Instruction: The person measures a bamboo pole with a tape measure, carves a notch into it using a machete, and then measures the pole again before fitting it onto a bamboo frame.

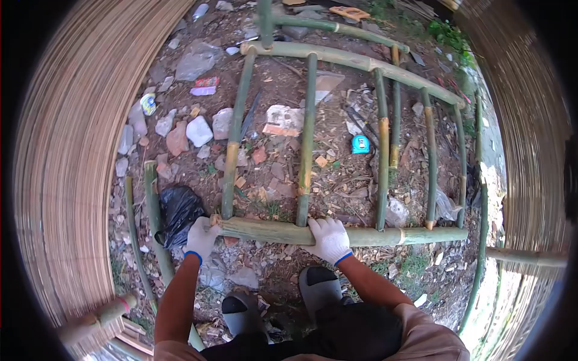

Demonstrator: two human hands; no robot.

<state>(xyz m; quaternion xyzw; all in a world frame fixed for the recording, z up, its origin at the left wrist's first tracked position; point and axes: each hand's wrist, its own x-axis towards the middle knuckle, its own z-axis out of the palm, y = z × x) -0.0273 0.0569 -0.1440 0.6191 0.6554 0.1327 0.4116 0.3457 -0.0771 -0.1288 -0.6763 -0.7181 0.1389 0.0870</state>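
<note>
A green bamboo frame point(271, 231) stretches out in front of me, its near thick pole joined by several thin uprights to a far curved pole. My left hand point(201, 239), in a white glove with a blue cuff, is closed round the left end of the near pole. Gloved the same way, my right hand point(330, 239) grips that pole near its middle, just right of the second upright. The undersides of both hands are hidden. Beside my left hand lies a black plastic bag point(180, 210).
A blue tape measure point(360, 144) lies on the rubble-strewn ground within the frame. Woven slatted walls point(78, 120) stand on both sides. Loose bamboo poles point(153, 222) lie at the left, with stones point(198, 131) and a can point(148, 104) nearby. A saw point(349, 13) rests at the far end.
</note>
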